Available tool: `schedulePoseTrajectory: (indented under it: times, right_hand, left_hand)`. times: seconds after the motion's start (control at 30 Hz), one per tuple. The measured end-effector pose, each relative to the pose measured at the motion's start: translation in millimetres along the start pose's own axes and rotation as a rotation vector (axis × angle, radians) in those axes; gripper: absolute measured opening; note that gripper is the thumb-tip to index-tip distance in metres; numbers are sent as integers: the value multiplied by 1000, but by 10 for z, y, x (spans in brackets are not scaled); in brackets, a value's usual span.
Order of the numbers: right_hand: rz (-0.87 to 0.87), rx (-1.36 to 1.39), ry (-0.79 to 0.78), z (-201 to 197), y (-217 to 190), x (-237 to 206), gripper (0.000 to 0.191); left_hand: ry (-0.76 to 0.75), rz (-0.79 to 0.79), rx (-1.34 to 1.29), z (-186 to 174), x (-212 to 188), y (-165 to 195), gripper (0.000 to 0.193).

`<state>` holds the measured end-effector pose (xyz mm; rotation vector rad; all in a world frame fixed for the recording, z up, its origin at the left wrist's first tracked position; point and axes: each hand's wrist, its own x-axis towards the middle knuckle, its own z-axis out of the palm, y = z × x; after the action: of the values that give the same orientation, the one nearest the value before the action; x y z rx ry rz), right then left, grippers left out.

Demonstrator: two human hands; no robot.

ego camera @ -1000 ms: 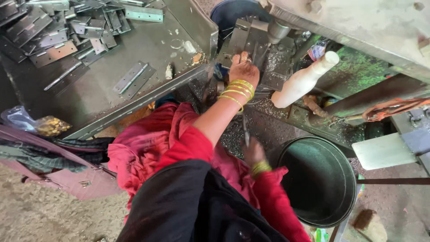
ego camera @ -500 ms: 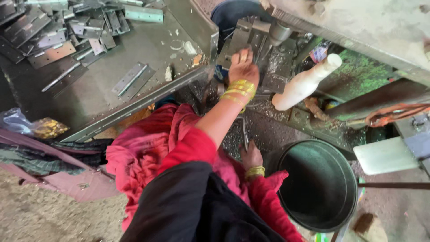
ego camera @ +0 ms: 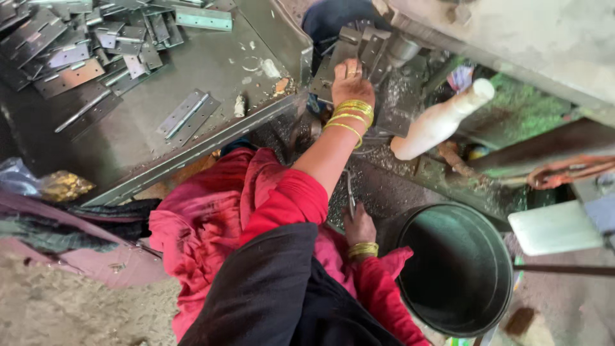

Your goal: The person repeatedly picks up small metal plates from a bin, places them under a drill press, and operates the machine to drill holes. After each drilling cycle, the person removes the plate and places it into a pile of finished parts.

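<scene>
L hand flat on metal plate at press, grip open, R hand low by dark bucket, grip unclear

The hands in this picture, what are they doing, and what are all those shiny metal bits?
The picture comes from a camera worn on a person's head, so you look straight down at their own arms and red clothes. The left hand, with yellow bangles on the wrist, reaches up to the grey metal parts of a machine and rests on them. The right hand is lower, near the lap, touching a thin metal piece; I cannot tell if it grips it. The shiny bits are flat metal hinges, piled on a metal tray. Beside the right hand stands a dark round bucket. The pale stick is a handle.
</scene>
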<state>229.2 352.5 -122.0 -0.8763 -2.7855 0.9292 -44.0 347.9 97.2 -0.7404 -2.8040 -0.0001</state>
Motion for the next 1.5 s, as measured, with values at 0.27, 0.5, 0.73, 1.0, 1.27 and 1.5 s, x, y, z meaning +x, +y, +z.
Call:
schedulePoseTrajectory:
  times: [0.27,0.5,0.73,1.0,1.27,1.5]
  right_hand:
    - [-285,-454,-8,-301,94,64,52]
    - [-390,-145,528,-1406,-899,-18,33]
    - [-363,-59,456,-1732,-1387,-78,26]
    - [-350,-62,435,-1715,-1386,-64,22]
    - [-327,-117,479,-1637,-1377,-93,19]
    - [-283,5,428,-1694,-1437,-145,21]
  left_hand:
    - [315,52,-441,62,-635,-568,36]
    - [337,-350,-68,345,-1615,-2536,16]
    - [-92,-624,-73,251,-1508,-3290,64]
    - [167,-642,-268,246,-1645,-3093,44]
    - [254,-524,-400,6,-1283,-2795,27]
    - [135,-28,-567,-275,-835,-912,17]
